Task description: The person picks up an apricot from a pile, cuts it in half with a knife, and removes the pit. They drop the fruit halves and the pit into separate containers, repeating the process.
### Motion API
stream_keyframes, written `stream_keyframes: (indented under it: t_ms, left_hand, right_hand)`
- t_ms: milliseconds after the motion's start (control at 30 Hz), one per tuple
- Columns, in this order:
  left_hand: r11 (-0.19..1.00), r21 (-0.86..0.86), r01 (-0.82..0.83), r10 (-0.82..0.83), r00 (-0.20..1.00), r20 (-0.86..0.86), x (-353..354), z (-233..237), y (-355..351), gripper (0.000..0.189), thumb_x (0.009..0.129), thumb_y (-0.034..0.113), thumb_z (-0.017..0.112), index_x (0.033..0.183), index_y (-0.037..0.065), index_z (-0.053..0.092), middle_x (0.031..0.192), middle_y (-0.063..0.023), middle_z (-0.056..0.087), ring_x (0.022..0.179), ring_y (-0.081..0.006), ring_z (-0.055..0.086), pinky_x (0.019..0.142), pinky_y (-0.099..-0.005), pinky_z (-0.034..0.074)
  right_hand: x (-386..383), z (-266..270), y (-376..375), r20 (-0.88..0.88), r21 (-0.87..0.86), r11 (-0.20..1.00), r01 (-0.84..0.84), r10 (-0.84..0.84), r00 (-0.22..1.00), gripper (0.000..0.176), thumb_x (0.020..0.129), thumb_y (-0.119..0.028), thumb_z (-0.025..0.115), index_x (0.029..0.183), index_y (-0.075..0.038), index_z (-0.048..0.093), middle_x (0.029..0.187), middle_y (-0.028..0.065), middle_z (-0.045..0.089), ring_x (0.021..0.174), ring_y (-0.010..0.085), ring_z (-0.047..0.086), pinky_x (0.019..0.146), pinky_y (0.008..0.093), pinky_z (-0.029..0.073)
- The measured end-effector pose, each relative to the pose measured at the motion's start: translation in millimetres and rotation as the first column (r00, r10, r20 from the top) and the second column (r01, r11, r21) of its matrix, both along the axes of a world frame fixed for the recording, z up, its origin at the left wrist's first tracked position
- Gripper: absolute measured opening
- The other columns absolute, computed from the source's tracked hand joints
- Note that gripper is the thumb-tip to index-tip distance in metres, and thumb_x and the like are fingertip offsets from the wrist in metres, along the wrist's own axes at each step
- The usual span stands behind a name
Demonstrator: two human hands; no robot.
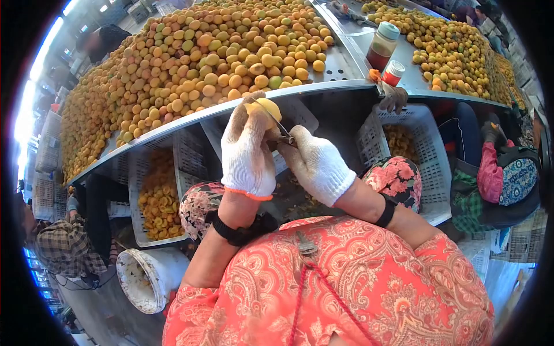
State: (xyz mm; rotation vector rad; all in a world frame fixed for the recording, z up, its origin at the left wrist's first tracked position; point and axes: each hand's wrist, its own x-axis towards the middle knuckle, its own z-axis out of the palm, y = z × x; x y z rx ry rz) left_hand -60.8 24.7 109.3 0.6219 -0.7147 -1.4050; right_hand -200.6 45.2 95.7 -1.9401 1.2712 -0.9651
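My left hand point(248, 153) grasps an apricot point(264, 108) at its 12 o'clock, my right hand point(316, 164) is clenched on a knife point(283, 131) with the blade against the fruit, and the pile point(219, 52) lies at 11 o'clock.

No words, nos. or signs can be read here. Jar point(382, 46) & small tub point(393, 72) by the front edge of the table point(346, 68): any print on them is too small & blurry to tell. Crates point(430, 155) under the table: no marks I can read.
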Motion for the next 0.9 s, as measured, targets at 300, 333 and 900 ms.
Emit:
stream_keyframes:
  t_ms: [300, 333, 900]
  left_hand:
    - [0.991, 0.123, 0.05, -0.042, 0.996, -0.073, -8, -13, -9, 0.042, 0.098, 0.041, 0.061, 0.117, 0.003, 0.057, 0.096, -0.0105, 0.067, 0.084, -0.0186, 0.062, 0.074, -0.0315, 0.049]
    - [0.995, 0.064, 0.081, -0.082, 0.996, 0.027, -9, -9, -8, 0.042, 0.098, 0.04, 0.062, 0.117, 0.004, 0.057, 0.099, -0.0114, 0.067, 0.086, -0.0181, 0.063, 0.075, -0.0312, 0.05]
    - [0.988, 0.153, -0.038, 0.036, 0.999, 0.013, -19, -29, -9, 0.032, 0.097, 0.027, 0.065, 0.115, 0.001, 0.062, 0.096, -0.0036, 0.064, 0.083, -0.011, 0.059, 0.07, -0.0229, 0.047]
  right_hand:
    - [10, -19, -13, -0.093, -0.121, 0.988, 0.097, -0.109, 0.99, 0.031, 0.097, -0.015, 0.057, 0.122, 0.001, 0.05, 0.085, 0.0227, 0.069, 0.08, 0.0414, 0.068, 0.063, 0.0463, 0.055]
    - [9, -16, -13, -0.09, -0.118, 0.988, 0.099, -0.11, 0.99, 0.03, 0.097, -0.014, 0.057, 0.122, 0.001, 0.05, 0.086, 0.0224, 0.069, 0.079, 0.0407, 0.068, 0.064, 0.0461, 0.055]
    - [9, -23, -9, 0.046, -0.084, 0.988, 0.128, -0.124, 0.991, 0.019, 0.097, -0.016, 0.055, 0.105, 0.0, 0.051, 0.08, 0.0253, 0.066, 0.077, 0.0438, 0.066, 0.062, 0.0498, 0.052]
